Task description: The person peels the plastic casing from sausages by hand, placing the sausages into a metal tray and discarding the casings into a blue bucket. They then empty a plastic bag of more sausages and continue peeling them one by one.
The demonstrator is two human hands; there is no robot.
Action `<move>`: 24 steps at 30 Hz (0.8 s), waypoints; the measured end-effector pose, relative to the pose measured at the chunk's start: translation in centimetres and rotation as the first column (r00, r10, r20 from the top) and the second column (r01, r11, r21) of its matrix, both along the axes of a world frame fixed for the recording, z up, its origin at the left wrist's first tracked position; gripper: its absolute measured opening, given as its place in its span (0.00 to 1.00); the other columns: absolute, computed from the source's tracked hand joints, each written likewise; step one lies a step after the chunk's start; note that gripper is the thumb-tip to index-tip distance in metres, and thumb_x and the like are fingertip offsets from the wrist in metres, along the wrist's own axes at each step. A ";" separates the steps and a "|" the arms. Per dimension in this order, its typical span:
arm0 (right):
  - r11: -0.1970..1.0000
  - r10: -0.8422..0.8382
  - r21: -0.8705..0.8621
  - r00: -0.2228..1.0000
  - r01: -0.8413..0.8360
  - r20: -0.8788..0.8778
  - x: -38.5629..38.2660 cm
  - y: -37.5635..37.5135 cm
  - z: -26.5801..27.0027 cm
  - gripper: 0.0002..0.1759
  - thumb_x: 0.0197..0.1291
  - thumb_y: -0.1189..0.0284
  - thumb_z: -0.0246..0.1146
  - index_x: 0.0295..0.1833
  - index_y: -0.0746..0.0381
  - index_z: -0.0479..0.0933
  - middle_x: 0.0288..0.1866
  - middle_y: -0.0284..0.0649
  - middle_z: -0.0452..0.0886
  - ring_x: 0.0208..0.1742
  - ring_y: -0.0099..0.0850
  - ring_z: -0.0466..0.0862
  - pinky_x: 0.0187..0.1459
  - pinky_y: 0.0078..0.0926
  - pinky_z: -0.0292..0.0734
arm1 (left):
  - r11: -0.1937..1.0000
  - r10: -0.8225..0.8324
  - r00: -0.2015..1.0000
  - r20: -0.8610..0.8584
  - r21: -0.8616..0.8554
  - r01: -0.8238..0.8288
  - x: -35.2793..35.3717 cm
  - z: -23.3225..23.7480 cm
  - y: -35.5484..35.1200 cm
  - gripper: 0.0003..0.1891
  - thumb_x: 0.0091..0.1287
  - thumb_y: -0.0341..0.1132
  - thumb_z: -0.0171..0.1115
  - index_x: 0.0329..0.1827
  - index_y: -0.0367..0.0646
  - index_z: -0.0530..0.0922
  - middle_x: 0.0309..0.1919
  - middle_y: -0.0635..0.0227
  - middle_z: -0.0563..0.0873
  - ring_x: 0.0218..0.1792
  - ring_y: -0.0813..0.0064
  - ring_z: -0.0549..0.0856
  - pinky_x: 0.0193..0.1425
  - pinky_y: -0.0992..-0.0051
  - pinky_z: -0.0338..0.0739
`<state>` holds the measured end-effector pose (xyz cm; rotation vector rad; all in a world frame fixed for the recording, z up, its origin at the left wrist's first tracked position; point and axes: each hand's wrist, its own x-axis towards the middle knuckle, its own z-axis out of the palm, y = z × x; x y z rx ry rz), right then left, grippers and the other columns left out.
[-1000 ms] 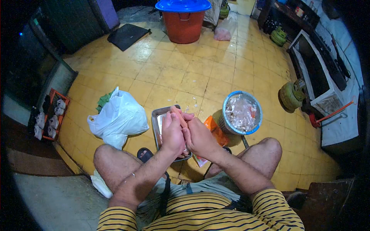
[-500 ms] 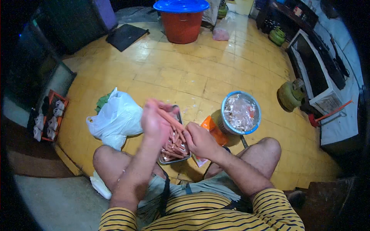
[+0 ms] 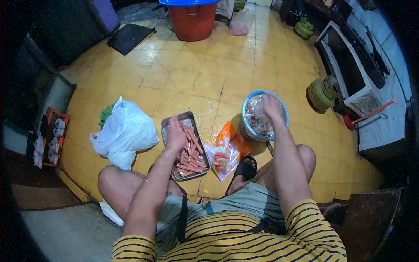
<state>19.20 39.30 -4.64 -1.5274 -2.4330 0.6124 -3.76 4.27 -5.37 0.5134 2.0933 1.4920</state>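
My left hand (image 3: 175, 134) reaches down into the left side of a metal tray (image 3: 205, 173), its fingers bent and pressed together beside the sausages. Whether a sausage is inside them is hidden. Several thin pink-brown sausages (image 3: 190, 158) lie in a loose heap in the tray. My right hand (image 3: 271, 107) is over a blue-rimmed basket (image 3: 286, 118), smeared by motion, so its fingers do not show clearly. Inside the basket is crumpled clear plastic wrapping (image 3: 256, 114). Between tray and basket lies an orange-and-white sausage packet (image 3: 227, 148) with sausages printed on it.
A white plastic bag (image 3: 131, 129) with green leaves (image 3: 106, 114) stands left of the tray. Further off are a red bucket (image 3: 192, 24) with a blue lid and a dark mat (image 3: 130, 38). Green gas cylinders (image 3: 322, 95) and a low cabinet (image 3: 366, 102) line the right side.
My hands have separated from the sausage they held together above the tray. The left has come down into the tray; the right has moved across to the basket. The view has shifted slightly.
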 end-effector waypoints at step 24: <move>0.900 0.392 -0.198 0.920 -0.389 -0.026 -6.0 -13.5 3.5 0.13 0.54 0.65 0.65 0.36 0.64 0.85 0.35 0.53 0.85 0.39 0.46 0.87 0.44 0.41 0.81 | 0.714 -0.693 0.514 -0.505 -0.580 0.393 0.2 -3.3 0.3 0.27 0.63 0.34 0.59 0.65 0.31 0.68 0.60 0.41 0.75 0.65 0.44 0.72 0.73 0.58 0.63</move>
